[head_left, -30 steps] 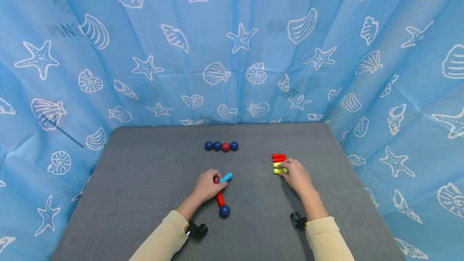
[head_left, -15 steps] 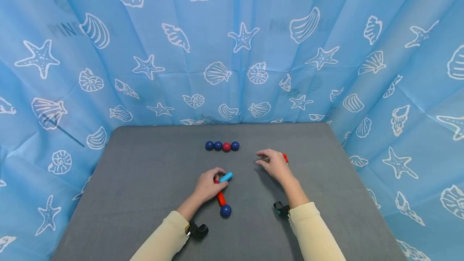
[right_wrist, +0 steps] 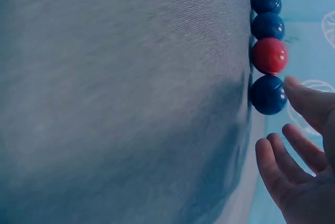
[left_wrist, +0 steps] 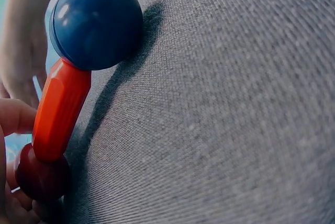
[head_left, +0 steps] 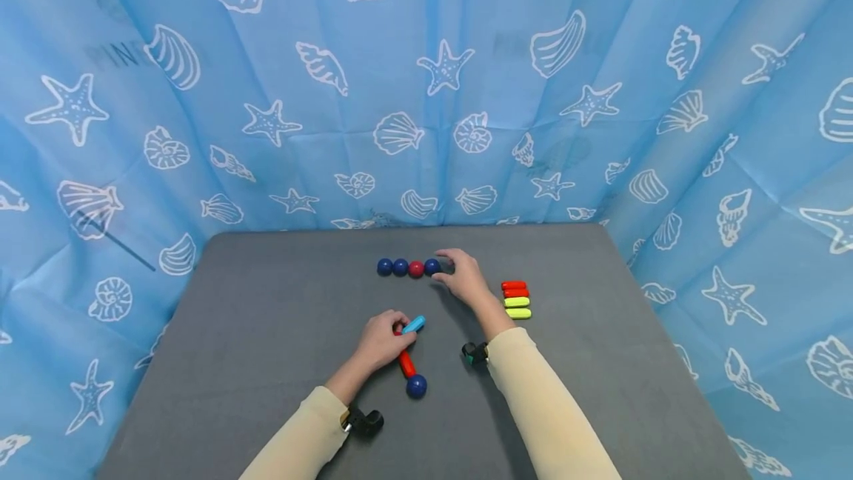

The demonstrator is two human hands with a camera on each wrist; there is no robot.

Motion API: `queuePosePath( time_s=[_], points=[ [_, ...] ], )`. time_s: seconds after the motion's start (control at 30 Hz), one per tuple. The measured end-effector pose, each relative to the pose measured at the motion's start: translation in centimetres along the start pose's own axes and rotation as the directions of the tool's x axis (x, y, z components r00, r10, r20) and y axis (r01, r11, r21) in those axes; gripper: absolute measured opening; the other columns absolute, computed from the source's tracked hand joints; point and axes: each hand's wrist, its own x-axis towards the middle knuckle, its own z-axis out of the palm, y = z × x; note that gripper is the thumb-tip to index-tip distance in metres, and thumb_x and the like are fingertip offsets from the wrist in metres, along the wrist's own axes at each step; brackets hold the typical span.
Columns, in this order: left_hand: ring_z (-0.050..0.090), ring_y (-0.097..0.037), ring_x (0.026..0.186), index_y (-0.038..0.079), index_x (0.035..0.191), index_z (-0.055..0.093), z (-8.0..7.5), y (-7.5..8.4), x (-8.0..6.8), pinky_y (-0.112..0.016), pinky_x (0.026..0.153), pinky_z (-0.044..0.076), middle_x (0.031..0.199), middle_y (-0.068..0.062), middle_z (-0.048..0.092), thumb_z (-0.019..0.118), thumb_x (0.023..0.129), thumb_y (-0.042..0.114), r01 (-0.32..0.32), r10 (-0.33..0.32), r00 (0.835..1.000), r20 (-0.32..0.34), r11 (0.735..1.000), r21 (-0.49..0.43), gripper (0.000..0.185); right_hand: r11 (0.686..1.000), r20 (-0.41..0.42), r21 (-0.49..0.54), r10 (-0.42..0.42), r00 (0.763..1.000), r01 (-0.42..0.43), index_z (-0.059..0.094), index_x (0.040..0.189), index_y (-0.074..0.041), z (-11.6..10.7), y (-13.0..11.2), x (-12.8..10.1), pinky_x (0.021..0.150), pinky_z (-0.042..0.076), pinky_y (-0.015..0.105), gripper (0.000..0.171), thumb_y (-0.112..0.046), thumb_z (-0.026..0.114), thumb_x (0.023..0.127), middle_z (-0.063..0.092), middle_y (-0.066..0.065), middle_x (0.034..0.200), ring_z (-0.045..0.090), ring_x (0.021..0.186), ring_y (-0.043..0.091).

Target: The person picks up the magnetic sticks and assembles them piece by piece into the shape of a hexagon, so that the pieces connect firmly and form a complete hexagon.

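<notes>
My left hand (head_left: 383, 341) grips a ball-and-rod piece low over the grey table. Its dark red ball (left_wrist: 42, 178) sits at the fingers and joins a red rod (left_wrist: 60, 109), which ends in a blue ball (left_wrist: 97, 25). A light blue rod (head_left: 414, 324) sticks out past the thumb on the far side. My right hand (head_left: 463, 276) reaches to the row of balls at the back, its fingers spread around the right-end blue ball (right_wrist: 268, 94). Beside that ball in the row are a red ball (right_wrist: 270, 55) and two more blue ones.
Two red rods (head_left: 514, 289) and two yellow rods (head_left: 517, 308) lie stacked side by side on the table (head_left: 280, 280), right of my right forearm. A blue shell-patterned curtain (head_left: 400, 95) hangs behind the table and along its sides.
My right hand has left the yellow rods, moving left and away from me to the row of balls. The rods stay on the table. My left hand keeps its hold, nearly still.
</notes>
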Motion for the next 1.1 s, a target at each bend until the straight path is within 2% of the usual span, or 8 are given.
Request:
queuePosePath(
  time_s=[0.2, 0.4, 0.7, 0.87, 1.1],
  points=[
    [0.046, -0.012, 0.068, 0.013, 0.093, 0.069, 0.1, 0.0, 0.1, -0.026, 0.064, 0.035, 0.078, 0.002, 0.054, 0.072, 0.083, 0.027, 0.01, -0.01, 1.0, 0.002, 1.0, 0.004, 0.018, 0.999, 0.064, -0.036, 0.039, 0.997, -0.037, 0.063, 0.136, -0.014, 1.0, 0.0, 1.4, 0.101, 0.047, 0.048, 0.049, -0.019, 0.078, 0.09, 0.063, 0.012, 0.134, 0.06, 0.118, 0.03],
    [0.045, -0.012, 0.067, 0.012, 0.091, 0.069, 0.3, -0.1, 0.1, -0.025, 0.063, 0.034, 0.076, 0.002, 0.051, 0.072, 0.083, 0.028, -0.004, 0.004, 1.0, -0.006, 1.0, -0.003, 0.018, 0.995, 0.027, -0.072, 0.065, 0.998, -0.063, 0.068, 0.128, -0.014, 1.5, 0.2, 1.3, 0.099, 0.048, 0.047, 0.038, -0.019, 0.076, 0.092, 0.067, 0.013, 0.125, 0.061, 0.114, 0.031],
    [0.045, -0.012, 0.066, 0.014, 0.087, 0.067, 0.2, -0.1, 0.2, -0.025, 0.062, 0.033, 0.075, 0.004, 0.049, 0.075, 0.086, 0.036, 0.012, -0.013, 1.0, -0.025, 1.0, -0.017, 0.024, 0.999, -0.002, 0.013, 0.046, 0.999, -0.046, 0.07, 0.125, -0.014, 0.9, -0.5, -1.8, 0.092, 0.053, 0.044, 0.036, -0.019, 0.078, 0.09, 0.072, 0.01, 0.117, 0.067, 0.105, 0.026],
    [0.045, -0.013, 0.067, 0.015, 0.088, 0.067, 0.2, -0.1, 0.3, -0.026, 0.063, 0.033, 0.075, 0.003, 0.049, 0.075, 0.087, 0.037, 0.019, -0.019, 1.0, -0.021, 1.0, -0.002, 0.023, 0.999, 0.026, 0.011, 0.045, 0.999, -0.045, 0.07, 0.126, -0.014, 0.2, -1.2, -4.0, 0.09, 0.055, 0.043, 0.037, -0.019, 0.078, 0.09, 0.072, 0.008, 0.117, 0.069, 0.105, 0.024],
    [0.046, -0.013, 0.067, 0.015, 0.088, 0.067, 0.2, -0.1, 0.1, -0.026, 0.064, 0.033, 0.074, 0.004, 0.049, 0.074, 0.087, 0.036, 0.017, -0.017, 1.0, -0.012, 1.0, 0.007, 0.023, 1.0, 0.068, 0.03, -0.005, 0.998, 0.003, 0.07, 0.125, -0.011, 0.0, -1.3, -6.1, 0.087, 0.056, 0.043, 0.037, -0.016, 0.078, 0.089, 0.072, 0.009, 0.118, 0.071, 0.101, 0.023]
  ],
)
